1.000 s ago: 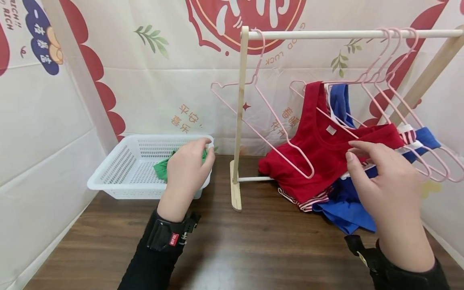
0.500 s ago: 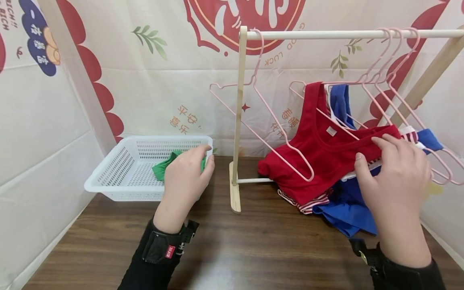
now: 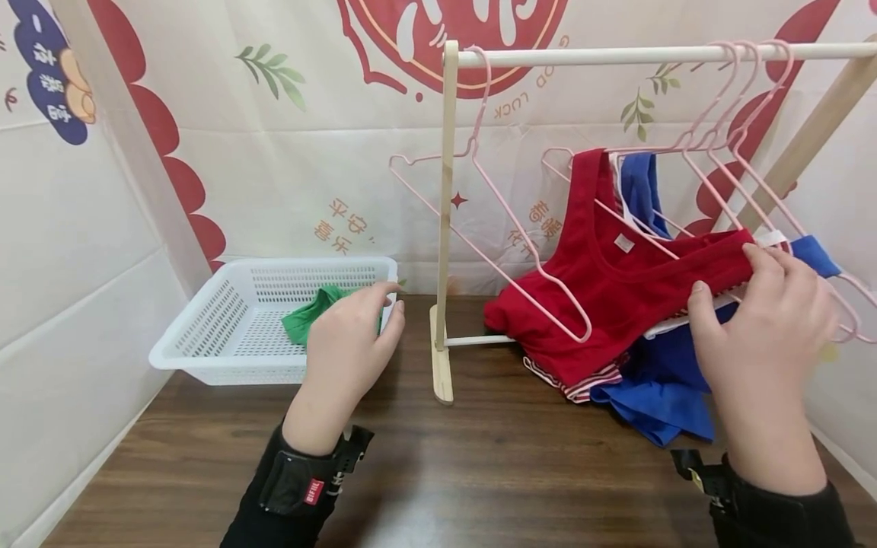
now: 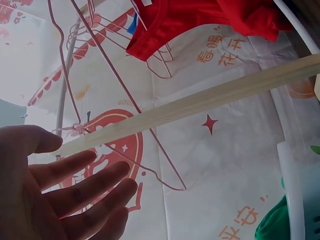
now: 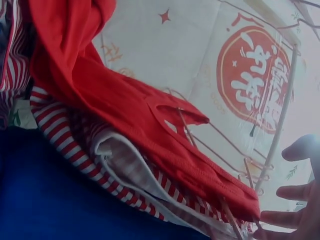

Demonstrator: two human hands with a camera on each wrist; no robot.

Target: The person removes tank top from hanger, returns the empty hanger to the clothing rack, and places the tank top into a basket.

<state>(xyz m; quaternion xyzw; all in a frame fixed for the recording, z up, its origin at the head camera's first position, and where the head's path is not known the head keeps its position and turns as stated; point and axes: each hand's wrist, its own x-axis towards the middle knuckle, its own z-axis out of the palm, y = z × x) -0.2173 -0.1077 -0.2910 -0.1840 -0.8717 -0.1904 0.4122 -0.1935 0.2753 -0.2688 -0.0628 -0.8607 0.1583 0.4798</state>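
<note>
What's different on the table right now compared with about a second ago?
The right hand has moved right along the red shirt to its right shoulder; I can't tell whether it touches. Nothing has visibly been picked up or let go. The left hand stays over the right end of the basket, with the green cloth inside. The shirt and rack look unchanged.

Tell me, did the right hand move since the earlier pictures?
Yes: the right hand has moved to the right, farther from the left post.
</note>
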